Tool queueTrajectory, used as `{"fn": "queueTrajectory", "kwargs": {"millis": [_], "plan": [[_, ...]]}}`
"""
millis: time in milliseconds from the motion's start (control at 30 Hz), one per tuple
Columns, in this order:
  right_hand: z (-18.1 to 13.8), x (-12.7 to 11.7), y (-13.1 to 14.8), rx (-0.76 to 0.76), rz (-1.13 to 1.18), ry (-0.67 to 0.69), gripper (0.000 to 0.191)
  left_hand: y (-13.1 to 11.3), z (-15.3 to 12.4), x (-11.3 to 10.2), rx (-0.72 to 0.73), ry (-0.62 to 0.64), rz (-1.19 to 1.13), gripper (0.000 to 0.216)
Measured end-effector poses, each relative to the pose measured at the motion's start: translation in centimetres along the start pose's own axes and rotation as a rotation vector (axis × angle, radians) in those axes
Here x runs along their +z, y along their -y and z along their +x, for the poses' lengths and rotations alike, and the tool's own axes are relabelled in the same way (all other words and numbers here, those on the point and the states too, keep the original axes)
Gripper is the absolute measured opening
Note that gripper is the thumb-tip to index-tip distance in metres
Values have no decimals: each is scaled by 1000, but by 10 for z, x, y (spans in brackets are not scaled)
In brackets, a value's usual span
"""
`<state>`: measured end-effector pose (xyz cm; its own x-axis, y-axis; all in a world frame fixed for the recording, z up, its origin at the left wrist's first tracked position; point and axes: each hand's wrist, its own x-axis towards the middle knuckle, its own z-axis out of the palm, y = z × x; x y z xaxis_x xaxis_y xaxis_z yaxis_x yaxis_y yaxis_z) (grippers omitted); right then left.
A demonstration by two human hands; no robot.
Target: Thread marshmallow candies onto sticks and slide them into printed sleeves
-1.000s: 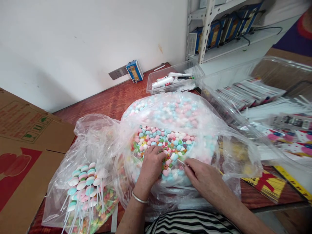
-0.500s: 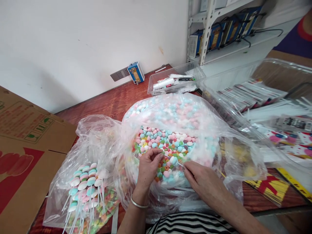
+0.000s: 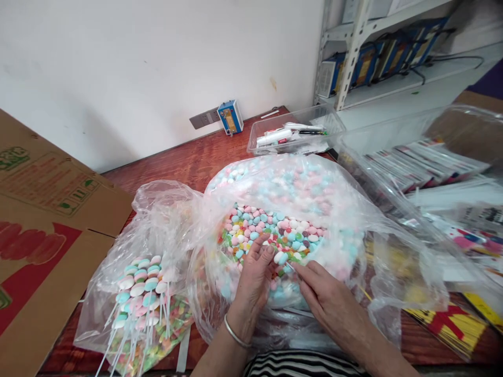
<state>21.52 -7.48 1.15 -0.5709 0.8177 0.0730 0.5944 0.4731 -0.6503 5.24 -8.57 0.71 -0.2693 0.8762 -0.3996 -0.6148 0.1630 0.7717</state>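
My right hand pinches a thin white lollipop stick, with white and pale blue marshmallow pieces at its tip. Close by on the left, my left hand has thumb and fingers curled together; whatever sits in them is too small to make out. Both hands are over an opened clear plastic bag full of pink, blue and white marshmallows, with small coloured ring gummies in the opening. Finished-looking marshmallow lollipops lie in a heap at lower left, on a bag of gummies.
A cardboard box stands at left. Behind the bag is a clear tray with tubes and pens, and a blue device by the wall socket. A large clear bin of packets fills the right, beside yellow printed cards.
My left hand has turned and shifted right, bringing its fingers nearer the marshmallow pieces. My right hand keeps hold of the stick. The whole view has swung slightly left.
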Motion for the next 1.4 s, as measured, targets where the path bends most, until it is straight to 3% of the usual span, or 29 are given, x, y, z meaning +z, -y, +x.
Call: {"fn": "queueTrajectory", "kwargs": {"millis": [100,267,700,767,833,967,1033,1133,1233,1400], "plan": [[-3,2,-9,-2,-6,-6,38,0,-3,9,-46,104,-113,35],[-4,4,-14,31,-81,-2,35,10,-9,23,-67,112,-253,33],[6,15,-5,110,69,-10,33,23,-16,25,-20,121,-136,37],[7,13,-6,118,92,-8,32,18,-11,20,-14,113,2,42],[9,8,-9,142,105,-7,31,6,-2,9,97,65,281,42],[9,-3,-16,238,66,7,33,-31,23,-26,649,-85,1136,24],[8,-6,-18,273,57,28,33,-46,35,-42,812,-120,1452,23],[9,-6,-18,302,56,65,33,-55,47,-53,869,-73,1735,23],[10,-5,-16,305,45,88,34,-51,53,-51,865,-10,1886,23],[11,-7,-17,302,70,105,35,-42,53,-48,874,4,1890,20]]}}
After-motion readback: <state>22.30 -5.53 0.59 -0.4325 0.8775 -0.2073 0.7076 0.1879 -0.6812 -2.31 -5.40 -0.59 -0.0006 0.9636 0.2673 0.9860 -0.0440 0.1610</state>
